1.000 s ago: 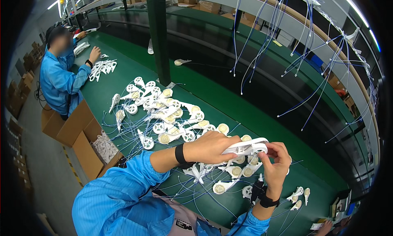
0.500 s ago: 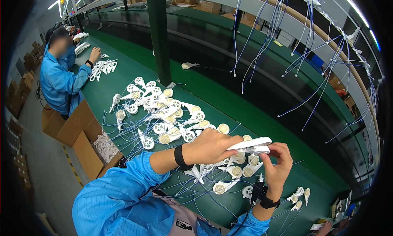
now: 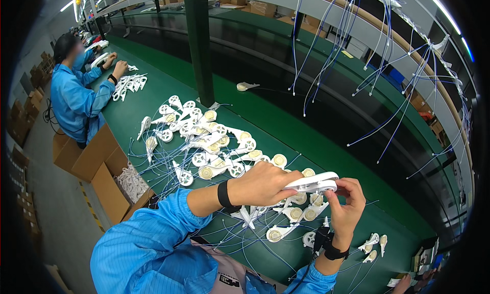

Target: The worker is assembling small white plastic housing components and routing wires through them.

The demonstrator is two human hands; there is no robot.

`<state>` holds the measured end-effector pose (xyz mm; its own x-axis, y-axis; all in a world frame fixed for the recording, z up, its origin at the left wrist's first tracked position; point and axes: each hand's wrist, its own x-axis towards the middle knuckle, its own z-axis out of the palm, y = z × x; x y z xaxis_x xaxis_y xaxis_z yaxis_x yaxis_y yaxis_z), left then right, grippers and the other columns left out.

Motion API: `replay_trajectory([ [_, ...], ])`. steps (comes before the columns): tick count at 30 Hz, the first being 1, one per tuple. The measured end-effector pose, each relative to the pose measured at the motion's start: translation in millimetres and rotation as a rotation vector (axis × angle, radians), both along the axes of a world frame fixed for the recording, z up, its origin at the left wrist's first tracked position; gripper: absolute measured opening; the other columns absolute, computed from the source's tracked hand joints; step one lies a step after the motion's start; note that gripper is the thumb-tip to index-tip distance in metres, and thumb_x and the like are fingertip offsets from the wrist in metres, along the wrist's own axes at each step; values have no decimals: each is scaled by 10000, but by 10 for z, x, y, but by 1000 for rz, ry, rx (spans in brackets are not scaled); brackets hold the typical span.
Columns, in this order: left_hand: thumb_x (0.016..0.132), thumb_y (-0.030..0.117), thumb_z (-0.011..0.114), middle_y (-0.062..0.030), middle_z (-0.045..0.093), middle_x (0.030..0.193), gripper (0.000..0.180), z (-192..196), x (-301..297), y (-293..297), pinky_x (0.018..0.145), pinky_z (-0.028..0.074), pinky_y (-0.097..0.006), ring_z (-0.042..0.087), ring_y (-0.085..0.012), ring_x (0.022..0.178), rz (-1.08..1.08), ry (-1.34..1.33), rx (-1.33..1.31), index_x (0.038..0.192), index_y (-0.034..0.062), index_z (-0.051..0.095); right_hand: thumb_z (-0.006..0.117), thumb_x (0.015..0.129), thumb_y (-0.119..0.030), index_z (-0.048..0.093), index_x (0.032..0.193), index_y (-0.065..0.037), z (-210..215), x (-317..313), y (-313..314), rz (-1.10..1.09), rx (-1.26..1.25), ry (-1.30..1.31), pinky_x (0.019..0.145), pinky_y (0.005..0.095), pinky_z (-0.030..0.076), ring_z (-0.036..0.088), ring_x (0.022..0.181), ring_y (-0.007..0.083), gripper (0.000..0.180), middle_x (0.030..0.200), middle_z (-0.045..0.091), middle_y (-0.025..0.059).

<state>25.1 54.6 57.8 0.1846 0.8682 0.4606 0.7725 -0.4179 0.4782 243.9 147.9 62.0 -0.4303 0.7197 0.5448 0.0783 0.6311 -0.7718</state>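
Above the bench, I hold a white plastic housing (image 3: 312, 179), rounded at its right end, between both hands. It looks like two stacked layers with a gap between them. My left hand (image 3: 261, 184) grips its narrow left end, thumb below and fingers on top. At the round end, my right hand (image 3: 348, 202) pinches it with thumb and fingers. Both wrists wear black bands. Under my hands lies a spread pile of white arm-shaped parts with round ends (image 3: 212, 141), several with cream-coloured discs. Thin blue and white wires (image 3: 163, 159) run among them.
An open cardboard box (image 3: 109, 189) of white parts stands left of the green bench (image 3: 153, 85). A co-worker in blue (image 3: 76, 97) handles white parts at the far left. A dark post (image 3: 199, 49) rises behind the pile; wires (image 3: 352, 54) hang from the rail beside a black conveyor belt (image 3: 265, 64).
A white part on the black belt has shifted right. The co-worker has raised their head, and a second hand now shows. My hands and the housing have barely moved.
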Motion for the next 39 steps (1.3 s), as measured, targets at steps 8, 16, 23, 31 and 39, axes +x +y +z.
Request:
replay_trajectory([
  [8, 858, 302, 644, -144, 633, 654, 371, -42, -15, 9, 512, 446, -437, 623, -351, 580, -67, -106, -121, 1138, 74, 556, 769, 686, 33, 642, 938, 43, 29, 2, -15, -14, 8, -12, 626, 238, 494, 603, 723, 151, 283, 908, 610, 104],
  [16, 852, 308, 649, -145, 626, 644, 361, -41, -16, 21, 516, 449, -426, 621, -343, 570, -81, -123, -155, 1114, 75, 564, 772, 678, 31, 649, 936, 45, 57, 10, -30, -7, 56, -20, 617, 237, 486, 598, 715, 147, 286, 888, 614, 102],
  [23, 848, 307, 655, -144, 624, 638, 358, -49, -9, 27, 509, 447, -419, 620, -337, 560, -85, -126, -142, 1110, 80, 568, 771, 679, 26, 655, 943, 41, 54, 14, -32, -23, 50, -18, 614, 244, 483, 594, 703, 150, 289, 880, 614, 102],
  [31, 864, 318, 639, -141, 612, 617, 328, -44, -23, 17, 500, 448, -418, 615, -337, 542, -115, -142, -111, 1083, 81, 579, 785, 669, -24, 651, 965, 20, 51, 40, -19, -47, 117, -75, 618, 249, 478, 589, 762, 156, 328, 957, 590, 102],
  [39, 855, 286, 656, -157, 625, 657, 299, -27, -10, 4, 527, 460, -417, 629, -348, 590, -162, -179, -160, 1055, 71, 604, 720, 753, -117, 621, 1046, 33, 73, -79, -117, -3, -204, 69, 685, 273, 503, 613, 859, 172, 344, 1018, 625, 117],
])
